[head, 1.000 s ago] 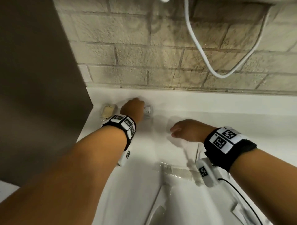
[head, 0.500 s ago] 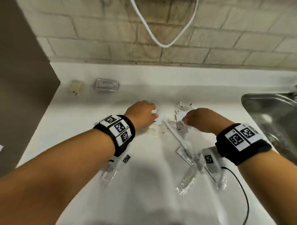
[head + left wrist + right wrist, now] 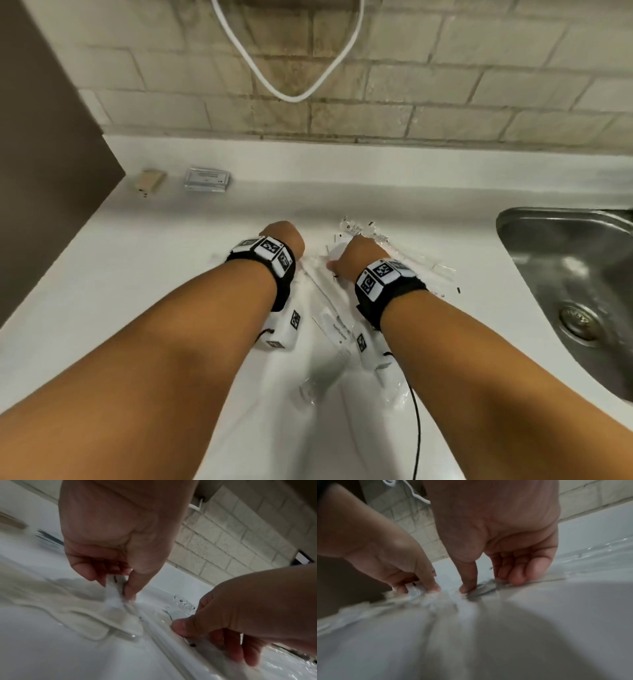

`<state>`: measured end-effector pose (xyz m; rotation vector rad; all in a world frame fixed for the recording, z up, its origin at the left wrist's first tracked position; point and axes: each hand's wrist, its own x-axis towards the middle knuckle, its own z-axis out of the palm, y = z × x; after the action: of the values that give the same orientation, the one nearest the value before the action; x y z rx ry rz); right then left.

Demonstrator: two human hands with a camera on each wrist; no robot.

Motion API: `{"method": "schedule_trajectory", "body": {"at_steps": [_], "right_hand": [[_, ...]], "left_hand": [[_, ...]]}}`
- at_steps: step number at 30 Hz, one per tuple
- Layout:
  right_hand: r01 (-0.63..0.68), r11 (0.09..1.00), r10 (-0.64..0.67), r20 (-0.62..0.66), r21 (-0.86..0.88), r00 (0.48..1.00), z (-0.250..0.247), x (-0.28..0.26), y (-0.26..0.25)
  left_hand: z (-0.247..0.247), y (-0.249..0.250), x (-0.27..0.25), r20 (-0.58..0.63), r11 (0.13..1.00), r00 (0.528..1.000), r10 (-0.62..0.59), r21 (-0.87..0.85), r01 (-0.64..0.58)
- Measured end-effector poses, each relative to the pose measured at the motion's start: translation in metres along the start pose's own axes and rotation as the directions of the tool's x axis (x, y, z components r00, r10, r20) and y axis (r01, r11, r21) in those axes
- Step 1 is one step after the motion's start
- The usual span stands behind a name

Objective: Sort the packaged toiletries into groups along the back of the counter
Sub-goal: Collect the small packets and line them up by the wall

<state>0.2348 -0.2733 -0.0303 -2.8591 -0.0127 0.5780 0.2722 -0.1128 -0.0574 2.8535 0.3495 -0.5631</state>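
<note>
Several clear-wrapped toiletry packets (image 3: 394,253) lie scattered mid-counter. My left hand (image 3: 286,238) reaches into the pile and pinches a small clear packet (image 3: 113,596) between thumb and fingers, its lower end still on the counter. My right hand (image 3: 352,257) is beside it, with the thumb and curled fingers (image 3: 513,577) closing down on a flat clear packet (image 3: 488,589). A white toothpaste packet (image 3: 337,330) lies between my forearms. At the back left stand a wrapped box (image 3: 207,178) and a small beige packet (image 3: 149,180).
A steel sink (image 3: 565,274) is set into the white counter (image 3: 137,274) at the right. A brown panel (image 3: 44,137) borders the left side. A white cable (image 3: 291,92) hangs on the brick wall behind. A thin black wire (image 3: 416,428) trails from my right wrist.
Both hands have come back from the rear left of the counter to the pile in the middle. The wrapped box now stands alone at the back, and my left hand has taken a small packet.
</note>
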Motion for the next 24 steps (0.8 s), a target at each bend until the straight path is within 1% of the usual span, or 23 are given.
{"method": "schedule_trajectory", "body": {"at_steps": [1, 2, 4, 5, 7, 8, 9, 10, 11, 12, 13, 14, 16, 18, 19, 21, 24], "right_hand": [[0.044, 0.999, -0.043, 0.008, -0.028, 0.999, 0.0, 0.002, 0.0], [0.056, 0.998, -0.056, 0.013, -0.029, 0.998, 0.0, 0.002, 0.001], [0.039, 0.999, -0.04, 0.03, 0.031, 0.999, -0.001, 0.003, 0.006], [0.046, 0.998, -0.048, 0.043, 0.037, 0.998, -0.003, 0.0, 0.01], [0.078, 0.996, -0.076, 0.057, -0.034, 0.995, -0.005, 0.0, 0.018], [0.092, 0.993, -0.088, 0.059, -0.07, 0.994, -0.007, -0.001, 0.021], [0.105, 0.993, -0.102, 0.043, -0.061, 0.994, -0.008, -0.001, 0.023], [0.112, 0.993, -0.111, 0.019, -0.035, 0.994, -0.007, -0.002, 0.025], [0.112, 0.994, -0.112, -0.008, -0.011, 0.994, -0.005, 0.0, 0.027], [0.121, 0.993, -0.121, -0.009, -0.002, 0.993, -0.004, 0.0, 0.026], [0.144, 0.989, -0.144, -0.008, -0.018, 0.99, -0.002, 0.002, 0.025], [0.15, 0.987, -0.15, 0.005, -0.053, 0.989, 0.0, 0.003, 0.023], [0.166, 0.98, -0.165, 0.019, -0.112, 0.986, 0.0, 0.004, 0.018], [0.187, 0.968, -0.185, 0.03, -0.17, 0.982, -0.004, 0.004, 0.013], [0.193, 0.962, -0.189, 0.039, -0.191, 0.981, -0.006, 0.006, 0.014], [0.207, 0.96, -0.197, 0.072, -0.188, 0.978, -0.006, 0.007, 0.015], [0.211, 0.965, -0.204, 0.058, -0.157, 0.977, -0.004, 0.011, 0.022]], "left_hand": [[-0.007, 0.001, -0.012, -0.025, 0.999, 1.0, 0.009, -0.051, -0.011], [-0.014, 0.003, -0.026, -0.068, 0.994, 0.997, 0.022, -0.103, -0.029], [-0.026, 0.008, -0.049, -0.195, 0.974, 0.98, 0.052, -0.208, -0.093], [-0.029, 0.008, -0.062, -0.23, 0.959, 0.97, 0.079, -0.248, -0.137], [-0.031, 0.005, -0.083, -0.25, 0.924, 0.956, 0.152, -0.307, -0.227], [-0.03, 0.005, -0.096, -0.224, 0.906, 0.957, 0.182, -0.341, -0.252], [-0.026, 0.004, -0.106, -0.19, 0.89, 0.957, 0.217, -0.364, -0.274], [-0.023, 0.004, -0.118, -0.158, 0.886, 0.953, 0.259, -0.353, -0.3], [-0.018, 0.003, -0.126, -0.115, 0.897, 0.945, 0.308, -0.296, -0.328], [-0.012, 0.002, -0.132, -0.066, 0.906, 0.928, 0.366, -0.204, -0.372], [-0.003, 0.0, -0.136, -0.006, 0.899, 0.904, 0.428, -0.099, -0.427], [0.006, -0.001, -0.14, 0.054, 0.874, 0.873, 0.485, -0.023, -0.485], [0.022, 0.001, -0.148, 0.142, 0.808, 0.802, 0.581, 0.023, -0.589], [0.033, 0.005, -0.146, 0.154, 0.755, 0.752, 0.641, 0.049, -0.654], [0.036, 0.008, -0.143, 0.151, 0.741, 0.74, 0.656, 0.062, -0.669], [0.038, 0.012, -0.139, 0.128, 0.731, 0.735, 0.666, 0.082, -0.677], [0.04, 0.016, -0.137, 0.073, 0.723, 0.73, 0.679, 0.103, -0.683]]}}
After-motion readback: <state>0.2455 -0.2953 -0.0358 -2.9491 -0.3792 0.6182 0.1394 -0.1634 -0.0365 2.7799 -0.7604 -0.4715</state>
